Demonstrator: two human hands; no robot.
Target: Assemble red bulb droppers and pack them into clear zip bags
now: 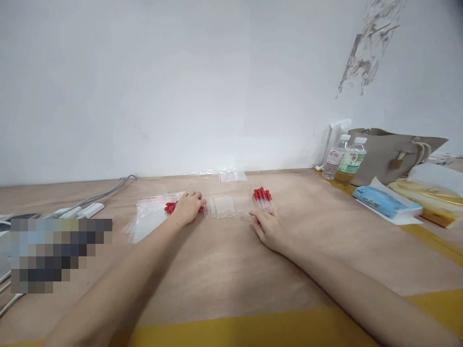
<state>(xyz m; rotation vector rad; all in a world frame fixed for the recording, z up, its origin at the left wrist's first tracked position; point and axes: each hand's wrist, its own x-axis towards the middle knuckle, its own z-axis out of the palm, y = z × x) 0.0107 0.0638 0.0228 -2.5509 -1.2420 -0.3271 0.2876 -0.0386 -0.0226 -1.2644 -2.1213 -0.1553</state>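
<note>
My left hand (188,207) rests palm down on a bunch of red-capped droppers (169,207) lying beside a stack of clear plastic bags (148,219). My right hand (266,228) lies flat with fingers spread, its fingertips touching the glass ends of a second bunch of red-capped droppers (262,196). Between the two hands lies a row of clear glass tubes (226,206) on the wooden table (224,270). Whether either hand grips anything is hidden by the hand itself.
A small clear bag (232,176) lies by the wall. Two water bottles (345,156), a beige handbag (394,154), a blue tissue pack (385,202) and a yellow packet (430,197) stand at the right. Cables and white adapters (81,209) lie at the left.
</note>
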